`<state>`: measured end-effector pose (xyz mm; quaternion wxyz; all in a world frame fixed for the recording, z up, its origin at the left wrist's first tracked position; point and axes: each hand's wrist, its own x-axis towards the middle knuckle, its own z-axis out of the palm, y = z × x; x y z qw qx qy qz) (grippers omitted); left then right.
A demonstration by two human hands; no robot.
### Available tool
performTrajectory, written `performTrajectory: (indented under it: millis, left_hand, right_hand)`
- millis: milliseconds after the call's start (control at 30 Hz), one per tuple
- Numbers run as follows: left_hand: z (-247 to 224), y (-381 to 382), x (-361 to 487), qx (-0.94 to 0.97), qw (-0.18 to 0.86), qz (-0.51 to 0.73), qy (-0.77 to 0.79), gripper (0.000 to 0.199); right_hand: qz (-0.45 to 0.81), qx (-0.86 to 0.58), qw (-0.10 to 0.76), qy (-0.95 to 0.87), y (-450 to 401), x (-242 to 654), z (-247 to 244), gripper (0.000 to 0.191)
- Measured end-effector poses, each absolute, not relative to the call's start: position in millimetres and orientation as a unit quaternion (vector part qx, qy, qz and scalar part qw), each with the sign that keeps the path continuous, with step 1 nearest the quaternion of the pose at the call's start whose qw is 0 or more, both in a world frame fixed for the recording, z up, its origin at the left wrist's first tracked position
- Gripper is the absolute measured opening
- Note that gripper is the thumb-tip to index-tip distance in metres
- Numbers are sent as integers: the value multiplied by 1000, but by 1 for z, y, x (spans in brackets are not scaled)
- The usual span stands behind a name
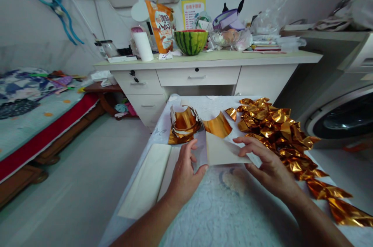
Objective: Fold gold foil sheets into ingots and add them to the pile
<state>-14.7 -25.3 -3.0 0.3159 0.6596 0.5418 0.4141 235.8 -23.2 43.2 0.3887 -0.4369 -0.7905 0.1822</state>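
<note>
Right hand (266, 165): thumb and fingers lightly pinching the right end of a cream paper sheet (223, 151). Left hand (186, 171): half open, fingers curved, nothing gripped; thumb at the sheet's lower left corner, can't tell if touching. Sheet sits between both hands, above the cloth-covered table (221, 212). Just beyond: curved gold foil sheet (218, 125), curled foil stack (185, 120) to its left. Folded gold foil pieces (271, 130) heaped right; pale paper stack (147, 181) left.
</note>
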Motion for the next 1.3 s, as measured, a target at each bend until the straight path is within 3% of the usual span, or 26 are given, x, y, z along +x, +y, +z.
performTrajectory:
  millis: [267,433,833,1033,1300]
  left_hand:
    - [12,-26,-24,786,179,359,470,65]
    - [17,-27,-27,832,148,325,424,55]
    - [19,-33,-27,845,250,331,337,17]
    - [23,-35,-24,822,336,265,375,13]
    - [26,-35,-23,796,335,231,449,7]
  right_hand:
    - [285,-419,360,-783,-39,233,41,16]
    - [323,-415,368,-767,-45,233,37,20]
    - [343,-427,296,-783,-49,236,38,15]
    - [357,-446,256,-780,-50,233,38,8]
    - [355,-484,236,-764,-47,226,34,14]
